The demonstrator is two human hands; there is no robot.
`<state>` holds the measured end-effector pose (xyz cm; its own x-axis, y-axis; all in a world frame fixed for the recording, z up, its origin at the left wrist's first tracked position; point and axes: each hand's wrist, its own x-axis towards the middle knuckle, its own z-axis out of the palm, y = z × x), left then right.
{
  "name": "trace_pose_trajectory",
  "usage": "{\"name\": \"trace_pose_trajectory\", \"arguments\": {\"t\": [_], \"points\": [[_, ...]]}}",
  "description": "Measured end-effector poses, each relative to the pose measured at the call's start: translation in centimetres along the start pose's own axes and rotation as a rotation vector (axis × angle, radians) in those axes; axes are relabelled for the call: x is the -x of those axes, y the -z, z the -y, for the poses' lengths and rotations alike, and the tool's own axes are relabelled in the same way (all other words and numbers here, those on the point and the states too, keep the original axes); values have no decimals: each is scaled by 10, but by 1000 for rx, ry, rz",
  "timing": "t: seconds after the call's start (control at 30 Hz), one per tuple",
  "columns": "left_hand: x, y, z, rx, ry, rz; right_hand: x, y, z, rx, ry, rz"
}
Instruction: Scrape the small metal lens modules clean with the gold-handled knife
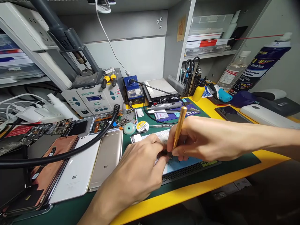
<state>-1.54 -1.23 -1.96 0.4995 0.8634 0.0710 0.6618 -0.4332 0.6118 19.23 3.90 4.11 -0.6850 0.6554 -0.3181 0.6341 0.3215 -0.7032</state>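
My right hand (194, 137) grips a slim, gold-coloured metal handle (180, 123), held upright like a pen. Its lower tip is hidden behind the fingers. Close beside it, my left hand (140, 165) has thumb and forefinger drawn together around a small dark piece (161, 154), mostly covered by the fingers, so its kind cannot be made out. Both hands meet over a white and blue work pad (185, 165) with a black perforated edge, lying on a green mat (243, 157).
Phone back covers (105, 165) lie to the left, under a thick black hose (70, 158) from the hot-air station (93, 98). A soldering iron station (133, 87), a heating plate (161, 90), a yellow bottle (199, 90) and a spray can (260, 67) stand behind.
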Motion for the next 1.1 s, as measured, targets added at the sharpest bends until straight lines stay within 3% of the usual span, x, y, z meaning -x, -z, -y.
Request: {"name": "trace_pose_trajectory", "arguments": {"t": [0.2,0.33,0.57,0.83,0.97,1.1], "points": [[-1,1,-3,-39,31,15,-12,4,-1,-128,-132,95],[-1,1,-3,-32,34,18,-18,7,1,-170,-141,145],[0,-1,-1,-13,38,2,-14,8,13,39,-67,145],[-1,-2,-1,78,64,-22,2,0,12,200,28,36],[0,-1,0,56,44,-22,10,-2,7,121,3,-42],[1,-2,-1,33,51,-23,19,0,-10,-235,-58,-111]]}}
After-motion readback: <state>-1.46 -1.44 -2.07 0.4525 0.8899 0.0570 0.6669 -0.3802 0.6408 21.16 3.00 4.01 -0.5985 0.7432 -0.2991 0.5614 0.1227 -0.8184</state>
